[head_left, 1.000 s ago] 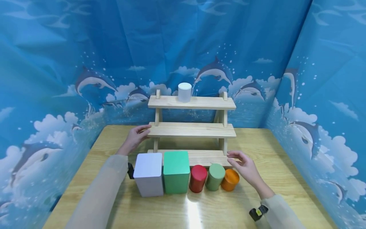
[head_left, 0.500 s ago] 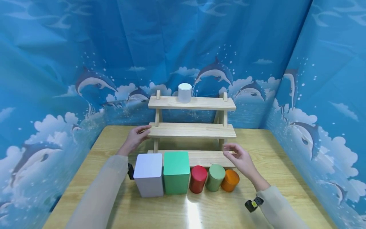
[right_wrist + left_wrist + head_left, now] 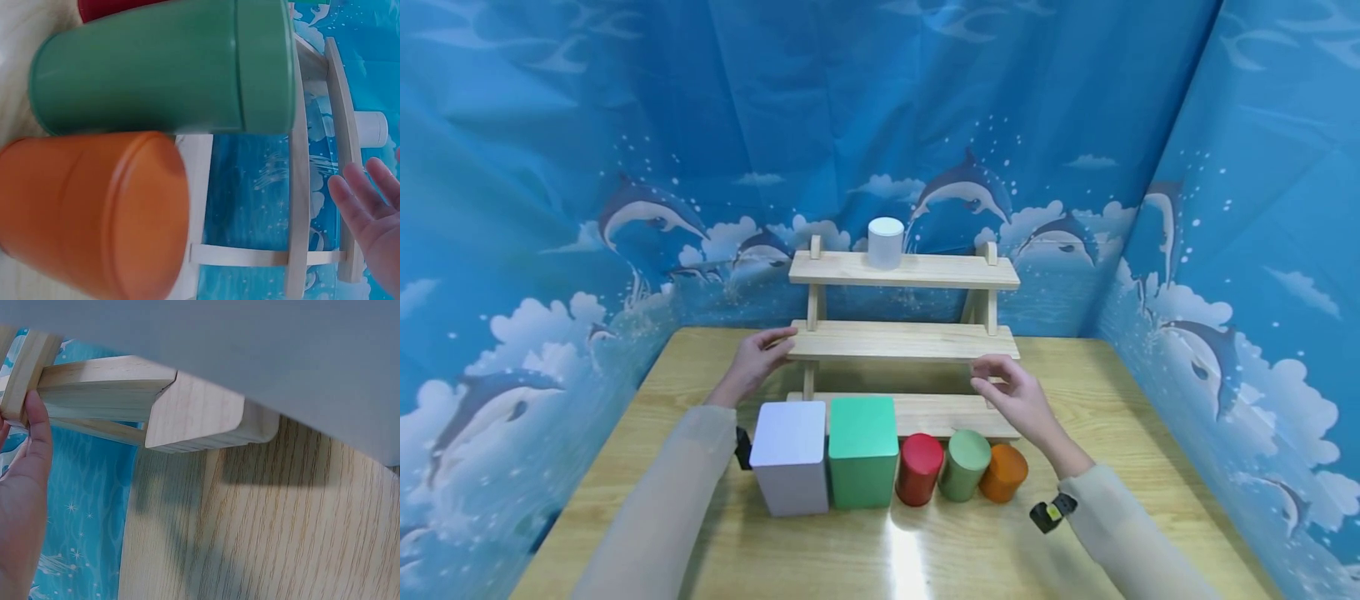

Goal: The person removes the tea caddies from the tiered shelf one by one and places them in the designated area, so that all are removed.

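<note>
A three-tier wooden display shelf [image 3: 904,340] stands at the back of the table. At the left end of its middle board, my left hand [image 3: 757,360] pinches the wood; the thumb [image 3: 39,434] lies along the board in the left wrist view. My right hand [image 3: 1017,393] is in front of the shelf's right side, fingers relaxed, holding nothing. Below it sit an orange canister [image 3: 1003,473], a light green canister [image 3: 966,464] and a red canister [image 3: 919,468]. Left of these are a green box [image 3: 863,454] and a pale lavender box [image 3: 791,458]. A white canister [image 3: 885,242] stands on the top board.
Blue dolphin-print curtain [image 3: 760,125] encloses the back and sides of the wooden table [image 3: 820,558]. The row of boxes and canisters stands just before the bottom board, partly covering it.
My right hand has moved up and to the left, from beside the bottom board's right end to just below the middle board. My left hand and the objects stay put.
</note>
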`<state>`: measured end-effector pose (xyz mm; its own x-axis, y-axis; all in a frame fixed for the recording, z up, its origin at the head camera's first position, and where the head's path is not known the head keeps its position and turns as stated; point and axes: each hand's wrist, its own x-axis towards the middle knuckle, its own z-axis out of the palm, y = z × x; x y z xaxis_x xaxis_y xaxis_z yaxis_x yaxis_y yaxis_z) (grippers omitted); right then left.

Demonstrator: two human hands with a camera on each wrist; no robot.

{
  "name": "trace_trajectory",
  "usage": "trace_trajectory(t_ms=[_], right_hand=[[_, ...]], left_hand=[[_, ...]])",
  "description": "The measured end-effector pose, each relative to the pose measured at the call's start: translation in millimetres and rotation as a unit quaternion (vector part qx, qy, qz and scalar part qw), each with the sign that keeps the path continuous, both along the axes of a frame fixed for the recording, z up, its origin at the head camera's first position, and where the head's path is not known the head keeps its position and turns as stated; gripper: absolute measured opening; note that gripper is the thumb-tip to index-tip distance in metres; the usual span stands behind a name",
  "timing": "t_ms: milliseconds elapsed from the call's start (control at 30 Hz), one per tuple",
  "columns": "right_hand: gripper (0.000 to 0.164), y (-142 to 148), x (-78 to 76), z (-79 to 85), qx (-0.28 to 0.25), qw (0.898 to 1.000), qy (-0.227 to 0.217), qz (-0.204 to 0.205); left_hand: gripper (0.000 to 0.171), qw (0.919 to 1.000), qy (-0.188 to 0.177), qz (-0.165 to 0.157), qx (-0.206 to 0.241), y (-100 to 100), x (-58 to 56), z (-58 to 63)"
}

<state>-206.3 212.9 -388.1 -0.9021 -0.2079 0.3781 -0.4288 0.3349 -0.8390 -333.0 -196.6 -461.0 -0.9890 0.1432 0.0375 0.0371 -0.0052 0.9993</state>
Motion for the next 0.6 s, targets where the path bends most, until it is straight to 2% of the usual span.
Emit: trace_trajectory(t_ms=[600], right_hand=[[0.03,-14,-19.8,16.7,-0.011,1.0,0.015,0.015]], left_hand=[[0.045,1.0,-0.005,0.0,0.003,0,-0.1,0.4]])
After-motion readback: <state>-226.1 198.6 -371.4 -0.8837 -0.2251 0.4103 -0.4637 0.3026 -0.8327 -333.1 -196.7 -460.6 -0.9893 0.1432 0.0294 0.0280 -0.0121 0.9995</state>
